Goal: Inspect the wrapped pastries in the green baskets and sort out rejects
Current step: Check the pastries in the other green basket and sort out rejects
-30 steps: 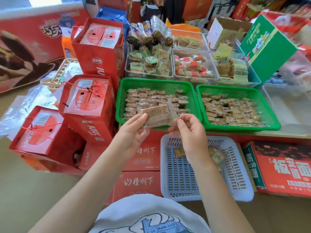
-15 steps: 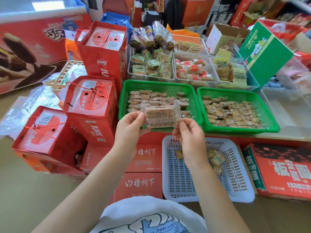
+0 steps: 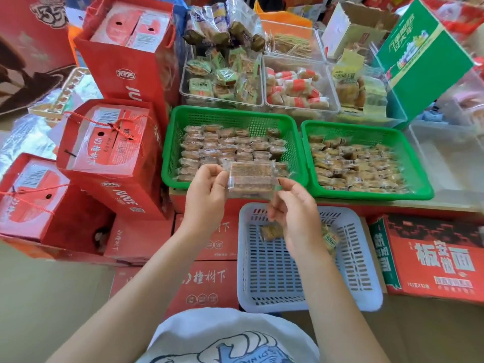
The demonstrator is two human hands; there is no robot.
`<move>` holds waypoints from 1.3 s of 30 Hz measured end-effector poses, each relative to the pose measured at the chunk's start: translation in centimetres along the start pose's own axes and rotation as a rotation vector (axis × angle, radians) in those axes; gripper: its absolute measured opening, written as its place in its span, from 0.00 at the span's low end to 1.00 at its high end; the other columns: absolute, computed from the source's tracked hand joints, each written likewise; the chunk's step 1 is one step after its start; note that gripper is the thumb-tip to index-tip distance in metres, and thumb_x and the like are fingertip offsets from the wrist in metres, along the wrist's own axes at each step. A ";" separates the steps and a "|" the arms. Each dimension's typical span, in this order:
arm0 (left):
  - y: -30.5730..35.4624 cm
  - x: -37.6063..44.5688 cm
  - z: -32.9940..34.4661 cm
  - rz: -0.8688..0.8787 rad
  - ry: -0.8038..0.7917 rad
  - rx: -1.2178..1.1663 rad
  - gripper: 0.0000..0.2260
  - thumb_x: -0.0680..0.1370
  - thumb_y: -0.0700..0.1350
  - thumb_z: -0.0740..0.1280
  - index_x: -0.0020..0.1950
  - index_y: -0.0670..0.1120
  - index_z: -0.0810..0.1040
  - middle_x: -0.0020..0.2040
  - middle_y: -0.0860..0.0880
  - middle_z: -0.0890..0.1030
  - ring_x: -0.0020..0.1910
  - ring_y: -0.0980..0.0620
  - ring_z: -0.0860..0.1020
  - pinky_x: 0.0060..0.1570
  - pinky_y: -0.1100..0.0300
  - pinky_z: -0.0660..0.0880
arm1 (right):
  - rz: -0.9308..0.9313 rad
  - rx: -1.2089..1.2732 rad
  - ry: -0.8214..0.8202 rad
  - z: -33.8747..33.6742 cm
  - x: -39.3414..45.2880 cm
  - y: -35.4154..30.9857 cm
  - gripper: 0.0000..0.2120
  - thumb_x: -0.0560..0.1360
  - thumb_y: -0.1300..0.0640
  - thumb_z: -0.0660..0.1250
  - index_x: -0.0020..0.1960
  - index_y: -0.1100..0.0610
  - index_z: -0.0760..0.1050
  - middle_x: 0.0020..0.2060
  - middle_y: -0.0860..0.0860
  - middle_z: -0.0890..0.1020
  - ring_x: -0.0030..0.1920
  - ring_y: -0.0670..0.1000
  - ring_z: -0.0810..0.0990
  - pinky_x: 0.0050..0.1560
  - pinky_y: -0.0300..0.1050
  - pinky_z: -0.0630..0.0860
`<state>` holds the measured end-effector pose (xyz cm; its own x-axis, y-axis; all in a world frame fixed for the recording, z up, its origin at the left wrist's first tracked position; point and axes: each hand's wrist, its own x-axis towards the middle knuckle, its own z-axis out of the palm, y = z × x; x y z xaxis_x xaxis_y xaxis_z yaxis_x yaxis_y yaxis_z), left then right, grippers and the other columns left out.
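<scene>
Clear film wraps the pastry (image 3: 248, 179) held up at the centre of the frame, in front of the near rim of the left green basket (image 3: 230, 119). The left hand (image 3: 207, 195) pinches the wrapper's left edge between thumb and curled fingers; the right hand (image 3: 296, 213) pinches its lower right corner the same way, fingers curled tight. The left green basket holds wrapped pastries laid in tidy rows, and the right green basket (image 3: 366, 132), just beside it, holds a looser heap. Both sit on a table edge above red cartons (image 3: 207, 281). Below the right hand, at lower centre, a white basket (image 3: 277, 284) rests on the cartons with a few wrapped pieces (image 3: 271, 231) near its far end, partly hidden by the wrist. Red juice boxes (image 3: 110, 142) with cord handles stack at the left of the frame. Clear tubs (image 3: 222, 82) of other packaged snacks stand behind the green baskets, and a green box (image 3: 424, 56) leans at the upper right.
</scene>
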<state>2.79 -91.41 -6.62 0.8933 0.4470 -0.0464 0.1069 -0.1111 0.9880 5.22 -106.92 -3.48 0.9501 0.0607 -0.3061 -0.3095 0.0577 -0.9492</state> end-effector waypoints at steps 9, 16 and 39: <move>-0.8 4.4 5.3 -0.219 -0.218 -0.176 0.07 0.84 0.40 0.62 0.45 0.44 0.72 0.37 0.52 0.75 0.37 0.53 0.76 0.38 0.64 0.77 | -0.004 -0.212 0.121 -3.3 7.8 0.1 0.08 0.85 0.50 0.55 0.54 0.45 0.74 0.47 0.37 0.76 0.49 0.38 0.76 0.58 0.41 0.76; -3.1 10.4 7.8 -0.493 -0.232 -0.555 0.08 0.84 0.45 0.62 0.56 0.46 0.79 0.52 0.43 0.82 0.49 0.47 0.82 0.41 0.50 0.83 | 0.056 -0.317 0.035 -2.7 14.4 1.9 0.13 0.84 0.44 0.55 0.62 0.47 0.73 0.54 0.47 0.79 0.58 0.51 0.78 0.62 0.58 0.77; -14.0 16.8 9.7 -0.006 -0.377 1.085 0.21 0.84 0.54 0.53 0.73 0.48 0.69 0.76 0.46 0.67 0.77 0.46 0.59 0.73 0.45 0.57 | -0.457 -1.200 -0.171 1.6 38.7 4.1 0.16 0.76 0.67 0.67 0.63 0.60 0.73 0.58 0.57 0.78 0.59 0.58 0.75 0.59 0.49 0.71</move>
<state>20.51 -90.93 -22.67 0.9458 0.1762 -0.2730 0.2681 -0.8978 0.3493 40.69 -102.75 -19.14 0.9148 0.4037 -0.0098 0.3534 -0.8122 -0.4642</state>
